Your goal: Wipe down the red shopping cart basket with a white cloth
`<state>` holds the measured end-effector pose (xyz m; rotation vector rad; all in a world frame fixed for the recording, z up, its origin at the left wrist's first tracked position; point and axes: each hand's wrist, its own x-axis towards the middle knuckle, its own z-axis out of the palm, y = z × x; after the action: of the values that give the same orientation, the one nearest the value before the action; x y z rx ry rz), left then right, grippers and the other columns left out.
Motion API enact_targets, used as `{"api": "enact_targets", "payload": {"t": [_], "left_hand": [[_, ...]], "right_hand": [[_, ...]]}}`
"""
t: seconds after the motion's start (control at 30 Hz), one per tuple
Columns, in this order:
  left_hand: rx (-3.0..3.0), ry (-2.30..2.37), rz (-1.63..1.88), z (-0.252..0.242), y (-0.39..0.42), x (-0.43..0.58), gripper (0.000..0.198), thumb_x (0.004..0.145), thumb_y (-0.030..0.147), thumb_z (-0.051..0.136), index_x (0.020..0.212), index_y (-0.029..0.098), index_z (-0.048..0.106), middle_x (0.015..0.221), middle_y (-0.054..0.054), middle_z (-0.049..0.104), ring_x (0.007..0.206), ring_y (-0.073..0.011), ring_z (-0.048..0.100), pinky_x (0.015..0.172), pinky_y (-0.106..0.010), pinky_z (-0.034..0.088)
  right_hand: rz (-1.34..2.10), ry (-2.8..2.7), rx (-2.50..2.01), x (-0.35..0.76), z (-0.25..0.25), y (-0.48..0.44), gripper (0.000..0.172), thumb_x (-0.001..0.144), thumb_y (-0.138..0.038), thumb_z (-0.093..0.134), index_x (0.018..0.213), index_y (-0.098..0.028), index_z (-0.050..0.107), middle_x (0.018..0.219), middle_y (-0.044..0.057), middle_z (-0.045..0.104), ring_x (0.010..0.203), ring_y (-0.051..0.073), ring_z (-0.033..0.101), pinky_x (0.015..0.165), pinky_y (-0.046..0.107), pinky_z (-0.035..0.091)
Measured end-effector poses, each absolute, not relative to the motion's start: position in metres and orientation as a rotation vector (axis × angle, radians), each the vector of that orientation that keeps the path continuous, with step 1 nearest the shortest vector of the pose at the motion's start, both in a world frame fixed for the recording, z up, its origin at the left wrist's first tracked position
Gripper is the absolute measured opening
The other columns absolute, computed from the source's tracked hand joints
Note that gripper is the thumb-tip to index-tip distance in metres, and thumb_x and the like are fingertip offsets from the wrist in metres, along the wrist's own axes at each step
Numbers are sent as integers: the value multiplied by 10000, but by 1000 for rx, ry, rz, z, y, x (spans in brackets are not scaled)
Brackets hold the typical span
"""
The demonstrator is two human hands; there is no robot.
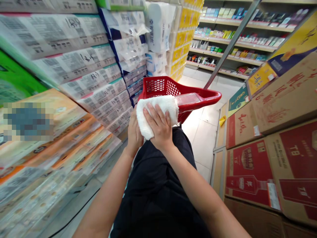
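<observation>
A folded white terry towel (155, 114) is bunched against the near end of a red plastic shopping basket (168, 88). My right hand (158, 127) presses on top of the towel with its fingers spread. My left hand (135, 134) holds the towel's left side from behind, partly hidden by it. The basket's long red rim runs right, with a clear glossy strip (188, 99) set in it. The towel hides the basket's near end.
Stacked packs of tissue paper (86, 66) form a tall wall on the left, and cardboard cartons with red printing (250, 173) rise on the right. Between them runs a narrow tiled aisle (203, 142). Stocked shelves (230, 43) stand at the far end, and a metal pole (231, 46) slants across.
</observation>
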<state>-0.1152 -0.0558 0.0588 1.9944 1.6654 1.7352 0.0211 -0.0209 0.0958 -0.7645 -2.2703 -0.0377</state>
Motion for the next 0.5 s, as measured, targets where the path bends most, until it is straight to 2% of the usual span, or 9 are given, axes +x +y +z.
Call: {"api": "enact_targets", "payload": {"t": [0.23, 0.5], "left_hand": [[2069, 1715, 1742, 68, -57, -107, 535, 1017, 437, 187, 1527, 287, 251, 1609, -17, 252, 1489, -217, 205, 1222, -456, 156], [2045, 1720, 1754, 69, -57, -105, 532, 1018, 404, 190, 1534, 279, 230, 1614, -17, 235, 1492, -216, 192, 1225, -447, 146]], "right_hand": [[-187, -2270, -782, 84, 81, 14, 565, 933, -272, 491, 1486, -282, 375, 1538, 36, 400, 1460, 249, 285, 1222, 507, 43], [-135, -2035, -1006, 81, 90, 6, 563, 927, -199, 417, 1489, -217, 373, 1568, 72, 336, 1485, 259, 215, 1209, 544, 63]]}}
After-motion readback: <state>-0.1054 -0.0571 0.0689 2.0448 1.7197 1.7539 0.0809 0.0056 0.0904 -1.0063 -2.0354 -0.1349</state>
